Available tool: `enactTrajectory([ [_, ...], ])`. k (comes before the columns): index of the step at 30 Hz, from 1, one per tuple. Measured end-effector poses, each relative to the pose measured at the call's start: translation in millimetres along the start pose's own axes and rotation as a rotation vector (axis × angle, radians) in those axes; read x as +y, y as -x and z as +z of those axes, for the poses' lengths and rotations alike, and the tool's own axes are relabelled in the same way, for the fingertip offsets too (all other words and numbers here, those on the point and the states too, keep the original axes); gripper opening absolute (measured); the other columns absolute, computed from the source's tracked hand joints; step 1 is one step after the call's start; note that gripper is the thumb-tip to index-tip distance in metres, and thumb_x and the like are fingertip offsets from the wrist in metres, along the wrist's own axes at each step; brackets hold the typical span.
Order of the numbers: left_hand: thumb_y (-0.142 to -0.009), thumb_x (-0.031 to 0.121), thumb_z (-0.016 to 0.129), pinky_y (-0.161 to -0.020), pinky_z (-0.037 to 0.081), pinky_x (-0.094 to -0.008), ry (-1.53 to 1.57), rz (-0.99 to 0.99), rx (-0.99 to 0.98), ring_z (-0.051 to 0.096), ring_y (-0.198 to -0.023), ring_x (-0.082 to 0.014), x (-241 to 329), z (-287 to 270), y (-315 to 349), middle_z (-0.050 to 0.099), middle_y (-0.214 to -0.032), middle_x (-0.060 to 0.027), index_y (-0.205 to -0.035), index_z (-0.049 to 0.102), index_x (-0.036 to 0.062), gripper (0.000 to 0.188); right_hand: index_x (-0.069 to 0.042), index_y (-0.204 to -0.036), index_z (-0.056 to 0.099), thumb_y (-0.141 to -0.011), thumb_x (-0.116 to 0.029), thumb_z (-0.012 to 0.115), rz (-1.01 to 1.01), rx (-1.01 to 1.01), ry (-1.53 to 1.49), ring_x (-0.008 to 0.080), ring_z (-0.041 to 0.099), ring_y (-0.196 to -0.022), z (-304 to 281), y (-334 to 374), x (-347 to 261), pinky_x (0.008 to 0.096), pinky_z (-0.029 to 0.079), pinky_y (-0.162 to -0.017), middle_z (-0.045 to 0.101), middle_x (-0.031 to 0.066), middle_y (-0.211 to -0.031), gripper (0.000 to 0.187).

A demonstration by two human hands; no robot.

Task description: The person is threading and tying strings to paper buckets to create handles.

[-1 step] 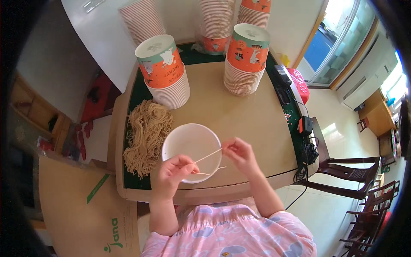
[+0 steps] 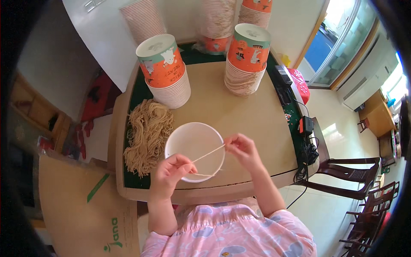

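Note:
A white paper bucket stands on the near part of the table with its mouth up. Over its mouth, a thin beige cord stretches between my two hands. My left hand, at the bucket's near left rim, pinches one part of it. Another length of the cord runs from those fingers toward the near right rim. Closed fingertips of my right hand hold the cord at the right rim. Whether the cord passes through the bucket's wall, I cannot tell. Left of the bucket lies a loose bundle of beige cords.
Upside-down stacks of orange and green patterned paper buckets stand on the far left and far right, with more stacks behind. Chargers and black cables line the right edge. A cardboard box and a dark chair flank the table.
The bucket has shifted slightly right. My right hand has moved a little up and to the right, with the cord still taut between both hands.

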State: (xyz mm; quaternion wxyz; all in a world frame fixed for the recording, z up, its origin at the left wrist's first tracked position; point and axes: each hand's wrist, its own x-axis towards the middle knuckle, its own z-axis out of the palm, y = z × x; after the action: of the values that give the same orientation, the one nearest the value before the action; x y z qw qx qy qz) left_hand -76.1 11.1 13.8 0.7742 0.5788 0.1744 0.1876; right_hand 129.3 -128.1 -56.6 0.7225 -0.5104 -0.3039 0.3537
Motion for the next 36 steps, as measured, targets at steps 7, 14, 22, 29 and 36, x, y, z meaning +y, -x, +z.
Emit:
enactTrajectory([
  [7, -0.086, 0.001, 0.062, -0.067, 0.048, -0.0251, 0.196, 0.076, 0.081, 0.059, -0.071, -0.0134, 3, 1, -2, 0.064, -0.082, -0.007, -0.101, 0.06, -0.0014, 0.015, -0.001, -0.09, 0.061, -0.089, -0.01, 0.06, 0.14, -0.375, 0.169, 0.0091, 0.056, -0.081, -37, -82, -33, 0.0238, 0.045, -0.075, 0.062, 0.0016, -0.086, 0.009],
  [14, -0.091, 0.003, 0.056, -0.058, 0.046, -0.0243, 0.356, -0.007, -0.042, 0.057, -0.066, -0.0126, -13, -17, -6, 0.066, -0.088, -0.0116, -0.104, 0.063, -0.0025, 0.016, -0.002, -0.09, 0.064, -0.087, -0.008, 0.062, -0.089, -0.139, 0.822, 0.0066, 0.053, -0.068, -8, -112, -37, 0.0227, 0.045, -0.062, 0.059, 0.0, -0.075, 0.006],
  [22, -0.093, 0.007, 0.053, -0.065, 0.053, -0.0274, 0.341, 0.021, 0.035, 0.066, -0.079, -0.018, -9, -12, 5, 0.066, -0.107, -0.0169, -0.119, 0.059, -0.0028, 0.028, -0.006, -0.121, 0.057, -0.086, 0.001, 0.061, 0.098, -0.344, 0.392, 0.0081, 0.059, -0.069, 67, 40, -65, 0.0249, 0.049, -0.064, 0.063, 0.0023, -0.076, 0.036],
  [29, -0.087, 0.001, 0.058, -0.075, 0.053, -0.0287, -0.173, 0.195, 0.082, 0.063, -0.094, -0.0169, -20, 1, 6, 0.064, -0.114, -0.0126, -0.123, 0.057, 0.0005, 0.036, -0.002, -0.102, 0.062, -0.084, -0.003, 0.065, -0.074, -0.166, 0.413, 0.0175, 0.065, -0.076, 68, 55, 7, 0.0311, 0.052, -0.067, 0.067, 0.0097, -0.084, 0.018],
  [36, -0.071, 0.002, 0.07, -0.095, 0.04, -0.0418, -1.32, 0.593, 0.192, 0.058, -0.1, -0.0235, -29, 6, -9, 0.064, -0.101, -0.0048, -0.102, 0.065, 0.0068, 0.031, 0.002, -0.101, 0.067, -0.088, 0.004, 0.06, -0.132, 0.012, 0.576, 0.0175, 0.066, -0.088, 45, 50, -10, 0.0277, 0.052, -0.079, 0.069, 0.011, -0.096, 0.015],
])
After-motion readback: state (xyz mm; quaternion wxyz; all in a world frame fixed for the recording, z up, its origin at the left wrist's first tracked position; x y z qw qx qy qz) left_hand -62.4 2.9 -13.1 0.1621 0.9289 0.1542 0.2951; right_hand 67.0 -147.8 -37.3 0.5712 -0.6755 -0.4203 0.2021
